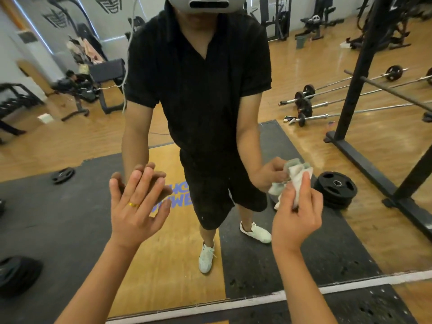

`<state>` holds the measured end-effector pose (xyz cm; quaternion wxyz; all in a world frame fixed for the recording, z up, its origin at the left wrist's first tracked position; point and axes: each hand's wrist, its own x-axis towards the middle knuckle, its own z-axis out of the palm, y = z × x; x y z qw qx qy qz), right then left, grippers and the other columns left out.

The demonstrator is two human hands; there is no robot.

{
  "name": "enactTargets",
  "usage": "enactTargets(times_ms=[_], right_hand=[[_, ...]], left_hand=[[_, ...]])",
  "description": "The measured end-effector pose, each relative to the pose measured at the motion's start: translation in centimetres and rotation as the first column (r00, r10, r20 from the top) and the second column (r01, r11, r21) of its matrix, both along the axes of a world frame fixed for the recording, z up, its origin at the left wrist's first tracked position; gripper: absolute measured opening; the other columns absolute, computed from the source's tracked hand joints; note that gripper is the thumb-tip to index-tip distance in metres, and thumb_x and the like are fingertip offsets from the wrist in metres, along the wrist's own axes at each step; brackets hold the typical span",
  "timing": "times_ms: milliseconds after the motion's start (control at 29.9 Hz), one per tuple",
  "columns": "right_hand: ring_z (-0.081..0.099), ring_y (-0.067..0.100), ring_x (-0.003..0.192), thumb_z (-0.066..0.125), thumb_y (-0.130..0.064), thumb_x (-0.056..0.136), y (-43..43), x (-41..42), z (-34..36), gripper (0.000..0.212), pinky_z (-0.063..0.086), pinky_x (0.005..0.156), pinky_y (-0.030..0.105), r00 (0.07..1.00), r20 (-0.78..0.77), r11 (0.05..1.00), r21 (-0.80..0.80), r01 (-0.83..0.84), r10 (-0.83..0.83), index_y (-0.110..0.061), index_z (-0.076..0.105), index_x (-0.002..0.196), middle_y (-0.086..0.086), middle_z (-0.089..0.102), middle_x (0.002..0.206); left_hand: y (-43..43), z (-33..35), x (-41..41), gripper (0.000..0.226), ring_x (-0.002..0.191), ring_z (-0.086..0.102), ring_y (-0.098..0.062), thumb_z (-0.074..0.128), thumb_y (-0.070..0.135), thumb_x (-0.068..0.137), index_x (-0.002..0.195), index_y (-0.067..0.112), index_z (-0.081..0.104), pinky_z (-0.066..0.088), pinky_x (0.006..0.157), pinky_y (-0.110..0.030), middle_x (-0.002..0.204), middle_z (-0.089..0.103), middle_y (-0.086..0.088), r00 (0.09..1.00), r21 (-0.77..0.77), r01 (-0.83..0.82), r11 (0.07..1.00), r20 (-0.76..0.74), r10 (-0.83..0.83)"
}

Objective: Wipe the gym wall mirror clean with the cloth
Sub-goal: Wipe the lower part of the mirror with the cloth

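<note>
Even, fairly bright indoor light fills the mirror [70, 141]. Pale glare sheens the reflected wooden floor [304, 66] in the mirror's upper right. Shadows are faint. Reflections at the mirror's upper left look soft and hazy. Wide-angle distortion bows the white strip [233, 301] along the mirror's lower edge.

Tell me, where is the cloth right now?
In the head view, the cloth is bunched in the right hand, right of centre at the mirror, next to the reflected weight plates.
</note>
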<state>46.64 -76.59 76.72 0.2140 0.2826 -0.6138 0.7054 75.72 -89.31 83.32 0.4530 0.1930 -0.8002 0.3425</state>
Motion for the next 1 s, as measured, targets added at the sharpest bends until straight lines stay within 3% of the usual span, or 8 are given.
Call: enactTargets(times_ms=[201, 401, 535, 702, 836, 903, 1003], right_hand=[[0.058, 0.019, 0.08, 0.066, -0.006, 0.099, 0.8, -0.4, 0.5, 0.04, 0.05, 0.072, 0.022, 0.994, 0.01, 0.993, 0.026, -0.113, 0.113, 0.004, 0.059, 0.137, 0.016, 0.058, 0.097], [0.06, 0.011, 0.088, 0.064, -0.011, 0.099, 2.3, -0.8, 1.6, 0.041, 0.045, 0.081, 0.007, 0.983, -0.006, 0.982, 0.047, -0.183, 0.183, -0.006, 0.056, 0.139, 0.014, 0.061, 0.102], [0.061, 0.011, 0.089, 0.067, -0.007, 0.098, 3.0, -2.6, 2.8, 0.04, 0.046, 0.083, 0.009, 0.988, -0.021, 0.988, 0.022, -0.154, 0.154, -0.006, 0.06, 0.137, 0.011, 0.061, 0.104], [0.057, 0.008, 0.087, 0.064, -0.013, 0.1, 2.1, -4.7, 3.6, 0.037, 0.051, 0.075, 0.019, 0.976, -0.176, 0.991, 0.057, -0.123, 0.131, -0.001, 0.062, 0.135, 0.0, 0.053, 0.105], [0.059, 0.018, 0.078, 0.064, -0.008, 0.102, 2.3, -8.0, 2.6, 0.035, 0.053, 0.067, 0.03, 0.901, -0.43, 0.995, 0.098, -0.023, 0.063, -0.001, 0.058, 0.136, 0.009, 0.06, 0.096], [0.057, 0.016, 0.08, 0.066, -0.004, 0.099, 2.8, -10.6, 2.8, 0.036, 0.05, 0.068, 0.03, 0.948, -0.317, 0.998, 0.052, 0.039, -0.021, 0.001, 0.061, 0.134, 0.011, 0.057, 0.099], [0.054, 0.0, 0.086, 0.065, -0.009, 0.1, 2.9, -12.4, 4.5, 0.038, 0.05, 0.072, 0.019, 0.993, 0.069, 0.994, -0.055, 0.097, -0.093, -0.003, 0.061, 0.138, 0.01, 0.058, 0.103]], left_hand=[[4.2, -0.6, -6.4, 0.064, 0.155, 0.027, -0.026, 0.059, 0.018, 0.098, 0.158, 0.011, 0.037, 0.01, 0.128, -0.05, 0.168, 0.029, -0.005, 0.994, 0.07, 0.108, 0.992, -0.035, -0.106], [7.4, -0.3, -17.6, 0.055, 0.154, 0.03, -0.022, 0.057, 0.014, 0.096, 0.15, 0.01, 0.044, 0.014, 0.126, -0.053, 0.159, 0.041, -0.008, 0.965, 0.178, 0.243, 0.953, 0.059, -0.257], [6.4, -1.4, -20.8, 0.06, 0.153, 0.031, -0.021, 0.06, 0.019, 0.095, 0.152, 0.01, 0.043, 0.018, 0.125, -0.051, 0.158, 0.041, -0.007, 0.987, 0.132, 0.137, 0.982, 0.06, -0.146], [5.9, -2.0, -21.1, 0.054, 0.153, 0.033, -0.021, 0.06, 0.02, 0.096, 0.148, 0.009, 0.048, 0.03, 0.117, -0.053, 0.151, 0.05, -0.009, 0.987, 0.091, 0.156, 0.984, 0.013, -0.158], [6.0, -2.0, -21.3, 0.055, 0.153, 0.032, -0.02, 0.06, 0.019, 0.095, 0.148, 0.01, 0.046, 0.033, 0.115, -0.055, 0.167, 0.031, -0.001, 0.988, 0.066, 0.154, 0.986, 0.007, -0.155], [5.9, -2.1, -21.4, 0.055, 0.154, 0.03, -0.02, 0.059, 0.019, 0.096, 0.148, 0.011, 0.046, 0.025, 0.123, -0.052, 0.169, 0.027, -0.001, 0.99, 0.046, 0.137, 0.989, 0.001, -0.138], [5.8, -2.3, -21.5, 0.055, 0.154, 0.03, -0.021, 0.061, 0.018, 0.095, 0.147, 0.011, 0.047, 0.022, 0.125, -0.051, 0.165, 0.036, -0.004, 0.991, 0.029, 0.133, 0.991, -0.01, -0.133]])
